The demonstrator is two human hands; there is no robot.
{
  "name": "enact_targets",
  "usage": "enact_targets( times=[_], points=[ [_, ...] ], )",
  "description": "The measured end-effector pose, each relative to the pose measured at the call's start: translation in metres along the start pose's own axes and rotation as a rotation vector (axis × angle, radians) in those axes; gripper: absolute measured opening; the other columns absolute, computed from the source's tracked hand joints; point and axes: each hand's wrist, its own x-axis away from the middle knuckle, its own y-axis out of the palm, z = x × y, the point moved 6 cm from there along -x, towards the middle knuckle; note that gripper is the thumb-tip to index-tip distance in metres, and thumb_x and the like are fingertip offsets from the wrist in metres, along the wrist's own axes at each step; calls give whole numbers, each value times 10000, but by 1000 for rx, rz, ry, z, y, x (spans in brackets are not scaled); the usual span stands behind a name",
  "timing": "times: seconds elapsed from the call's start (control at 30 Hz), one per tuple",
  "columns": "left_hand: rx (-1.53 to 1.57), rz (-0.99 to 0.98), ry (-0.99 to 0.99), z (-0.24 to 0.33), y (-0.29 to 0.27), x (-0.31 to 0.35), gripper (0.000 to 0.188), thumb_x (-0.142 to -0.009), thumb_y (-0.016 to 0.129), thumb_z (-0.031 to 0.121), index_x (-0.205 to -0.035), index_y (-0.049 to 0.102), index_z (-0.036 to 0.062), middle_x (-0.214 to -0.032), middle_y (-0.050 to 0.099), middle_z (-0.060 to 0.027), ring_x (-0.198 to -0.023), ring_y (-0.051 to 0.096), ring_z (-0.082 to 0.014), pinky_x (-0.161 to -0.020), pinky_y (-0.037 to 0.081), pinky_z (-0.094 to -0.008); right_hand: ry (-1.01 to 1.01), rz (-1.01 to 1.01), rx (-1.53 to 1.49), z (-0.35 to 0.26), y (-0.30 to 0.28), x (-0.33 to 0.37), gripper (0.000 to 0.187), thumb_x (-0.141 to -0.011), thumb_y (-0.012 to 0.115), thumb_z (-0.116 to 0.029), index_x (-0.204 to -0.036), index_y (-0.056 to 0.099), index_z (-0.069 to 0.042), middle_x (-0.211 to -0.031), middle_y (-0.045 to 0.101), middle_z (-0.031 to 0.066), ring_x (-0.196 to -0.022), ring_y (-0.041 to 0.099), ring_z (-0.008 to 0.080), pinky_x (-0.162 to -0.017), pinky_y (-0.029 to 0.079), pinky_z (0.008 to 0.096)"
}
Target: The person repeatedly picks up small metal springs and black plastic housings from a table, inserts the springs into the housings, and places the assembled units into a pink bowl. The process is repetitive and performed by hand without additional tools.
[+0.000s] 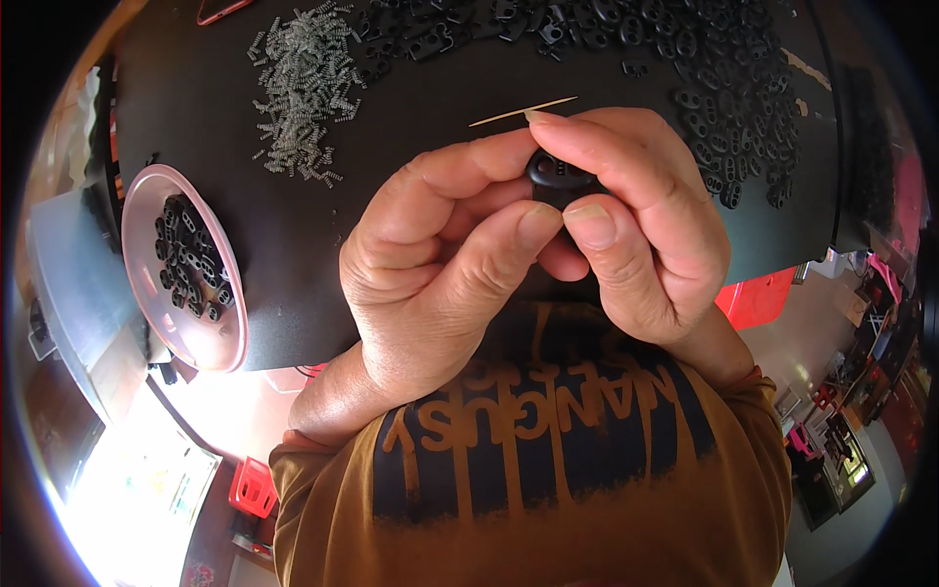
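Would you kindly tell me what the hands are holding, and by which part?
Both the left hand and right hand pinch one small black plastic clasp between their fingertips, gripping its lower body; the rounded top stays exposed.

A pale printed sheet (147, 489) with small coloured panels lies at the lower left below the worktop (293, 245) edge (glare washes out most of it), and large pale lettering (528, 411) crosses the dark band on the person's ochre shirt
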Motion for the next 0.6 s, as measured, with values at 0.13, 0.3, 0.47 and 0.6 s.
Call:
enact_targets(
  times=[0.13,0.3,0.47,0.6],
  points=[
    [-65,23,24,0,0,2,319,-837,572,28,-1136,484,-44,-1037,585,-138,-804,588,-144,-673,519,-267,-73,19,8,0,0,1,291,-882,484,-134,-1078,549,71,-960,571,167,-798,543,197,-684,436,268],
    [-135,44,40,-1,2,3,288,-850,558,37,-1118,483,-39,-956,595,-131,-738,599,-157,-651,519,-264,-193,45,47,1,1,2,267,-882,473,-110,-1067,548,67,-946,577,176,-793,546,200,-673,441,264],
    [-136,22,57,-3,2,2,250,-852,551,33,-1085,488,-34,-918,595,-119,-719,590,-146,-642,514,-254,-215,32,26,1,1,4,253,-882,468,-90,-1071,545,61,-947,575,178,-798,546,194,-659,442,254],
    [-60,36,50,4,3,2,285,-840,512,-75,-1117,463,-26,-904,588,-119,-790,614,-149,-713,527,-251,-221,31,49,-3,4,1,270,-875,481,-88,-1089,534,68,-961,568,183,-804,547,196,-683,443,268]
  ],
)
